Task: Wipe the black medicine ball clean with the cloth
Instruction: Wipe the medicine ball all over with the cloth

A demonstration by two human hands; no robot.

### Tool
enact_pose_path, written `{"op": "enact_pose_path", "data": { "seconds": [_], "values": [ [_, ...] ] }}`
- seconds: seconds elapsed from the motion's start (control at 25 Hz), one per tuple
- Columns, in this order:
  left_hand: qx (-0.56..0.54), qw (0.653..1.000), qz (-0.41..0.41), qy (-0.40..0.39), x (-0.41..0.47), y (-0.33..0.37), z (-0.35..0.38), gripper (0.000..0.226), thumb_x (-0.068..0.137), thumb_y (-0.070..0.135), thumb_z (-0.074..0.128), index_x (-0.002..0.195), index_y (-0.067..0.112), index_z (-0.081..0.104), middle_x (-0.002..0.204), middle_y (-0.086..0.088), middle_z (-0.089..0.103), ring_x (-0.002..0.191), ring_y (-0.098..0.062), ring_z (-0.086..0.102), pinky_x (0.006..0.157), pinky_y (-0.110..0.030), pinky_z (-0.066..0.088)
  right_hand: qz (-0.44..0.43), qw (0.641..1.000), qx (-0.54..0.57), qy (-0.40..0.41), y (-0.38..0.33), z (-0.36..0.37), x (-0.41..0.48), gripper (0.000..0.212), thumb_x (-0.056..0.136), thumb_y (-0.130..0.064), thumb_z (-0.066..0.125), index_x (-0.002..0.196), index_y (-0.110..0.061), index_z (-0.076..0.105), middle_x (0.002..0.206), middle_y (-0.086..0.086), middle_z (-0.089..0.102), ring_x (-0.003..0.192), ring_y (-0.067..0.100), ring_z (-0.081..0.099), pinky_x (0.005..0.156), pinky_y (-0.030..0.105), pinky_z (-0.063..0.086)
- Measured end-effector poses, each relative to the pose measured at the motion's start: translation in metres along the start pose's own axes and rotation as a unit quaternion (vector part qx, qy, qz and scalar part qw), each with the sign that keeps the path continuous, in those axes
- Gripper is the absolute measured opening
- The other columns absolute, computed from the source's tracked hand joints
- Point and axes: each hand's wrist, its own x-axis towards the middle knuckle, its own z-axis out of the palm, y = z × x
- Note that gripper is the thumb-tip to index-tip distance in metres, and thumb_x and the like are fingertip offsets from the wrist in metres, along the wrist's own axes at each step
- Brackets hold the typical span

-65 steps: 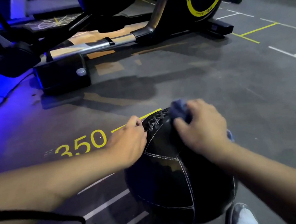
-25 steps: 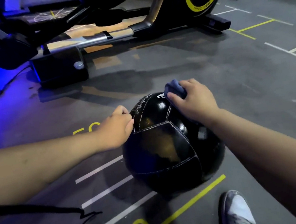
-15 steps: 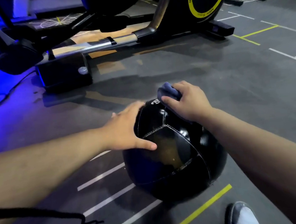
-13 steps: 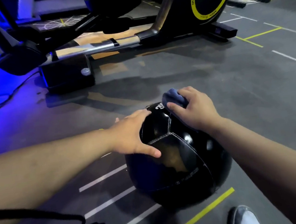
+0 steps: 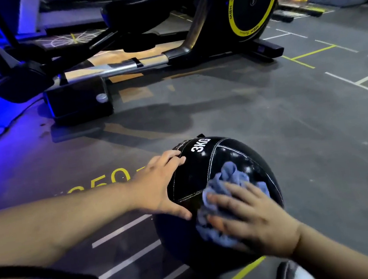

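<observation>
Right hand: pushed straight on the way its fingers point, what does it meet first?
Probably the left hand, resting on the medicine ball just ahead of the cloth under the right hand; depth unclear.

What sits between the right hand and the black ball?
A crumpled blue cloth: the right hand presses it with spread fingers against the black medicine ball. The head view shows this.
</observation>
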Motion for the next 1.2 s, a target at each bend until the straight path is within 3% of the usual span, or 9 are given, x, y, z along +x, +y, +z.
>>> {"op": "enact_pose_path", "data": {
  "seconds": [0.16,0.32,0.44,0.56,0.76,0.88,0.96,1.08,1.2],
  "values": [
    [0.008,1.0,-0.002,-0.013,-0.001,0.007,0.002,0.14,0.044,0.085,0.069,0.153,0.027,0.004,0.159,0.014,-0.007,0.147,-0.015,0.001,0.118,-0.041,0.024,0.197,0.975,0.089,0.053,0.049,-0.012,0.019,0.034,0.086,-0.04,0.068,0.106,-0.013,0.071,0.12,0.011,0.065,0.114,0.03,0.06,0.099,0.041,0.047],
    [0.033,0.999,0.01,0.01,-0.001,0.017,0.008,0.141,0.045,0.084,0.07,0.154,0.023,0.005,0.16,0.008,-0.007,0.147,-0.016,-0.004,0.12,-0.044,0.018,0.44,0.889,0.129,-0.015,0.099,-0.005,0.06,0.027,0.084,-0.048,0.065,0.081,-0.022,0.058,0.091,0.0,0.06,0.09,0.027,0.061,0.075,0.032,0.044],
    [0.028,0.998,0.044,0.043,-0.01,0.021,0.025,0.138,0.041,0.085,0.069,0.152,0.027,0.012,0.159,0.007,-0.001,0.146,-0.017,0.001,0.117,-0.048,0.024,0.439,0.874,0.14,-0.153,0.126,0.005,0.096,0.027,0.085,-0.05,0.062,0.089,-0.023,0.061,0.09,0.001,0.065,0.093,0.028,0.062,0.074,0.031,0.043],
    [0.023,0.994,0.066,0.085,-0.018,0.018,0.04,0.133,0.039,0.084,0.07,0.148,0.031,0.014,0.159,0.007,0.004,0.145,-0.018,0.008,0.116,-0.049,0.025,0.438,0.857,0.179,-0.204,0.126,0.012,0.111,0.027,0.086,-0.051,0.061,0.09,-0.025,0.063,0.088,-0.003,0.066,0.092,0.024,0.061,0.075,0.028,0.041],
    [0.02,0.998,0.023,0.052,-0.021,0.004,0.028,0.114,0.052,0.069,0.077,0.144,0.055,0.012,0.157,0.013,-0.011,0.145,-0.012,-0.003,0.117,-0.057,0.003,0.491,0.852,0.139,-0.122,0.105,0.002,0.086,0.033,0.085,-0.053,0.059,0.089,-0.021,0.063,0.09,0.002,0.065,0.089,0.027,0.061,0.073,0.033,0.044],
    [-0.027,0.984,-0.093,0.148,-0.029,-0.014,0.025,0.072,0.068,0.05,0.079,0.129,0.047,0.041,0.158,0.006,0.006,0.14,-0.025,0.024,0.113,-0.05,0.028,0.579,0.811,0.079,-0.026,0.071,-0.015,0.057,0.033,0.086,-0.052,0.057,0.075,-0.022,0.052,0.083,0.002,0.052,0.091,0.034,0.058,0.069,0.033,0.034],
    [-0.088,0.958,-0.202,0.183,-0.03,-0.02,0.02,0.026,0.087,0.042,0.063,0.105,0.027,0.052,0.136,0.002,0.038,0.116,-0.027,0.049,0.087,-0.035,0.041,0.594,0.801,0.079,-0.003,0.043,-0.032,0.033,0.029,0.084,-0.051,0.058,0.076,-0.026,0.046,0.085,0.003,0.048,0.094,0.036,0.056,0.072,0.035,0.036],
    [-0.178,0.945,-0.272,0.033,-0.034,0.0,0.027,0.064,0.085,0.074,0.038,0.057,0.016,0.04,0.066,0.001,0.043,0.062,-0.023,0.046,0.056,-0.032,0.029,0.536,0.835,0.118,-0.032,0.011,-0.055,0.007,0.024,0.081,-0.047,0.064,0.082,-0.033,0.045,0.097,0.0,0.043,0.099,0.03,0.05,0.081,0.034,0.038],
    [-0.216,0.937,-0.274,-0.033,-0.056,0.034,0.049,0.074,0.087,0.073,0.032,0.051,0.01,0.047,0.058,-0.001,0.048,0.055,-0.022,0.049,0.061,-0.031,0.043,0.502,0.851,0.145,-0.046,0.016,-0.065,-0.002,0.021,0.078,-0.048,0.066,0.078,-0.035,0.05,0.106,-0.004,0.044,0.097,0.016,0.048,0.086,0.029,0.038]
  ]
}}
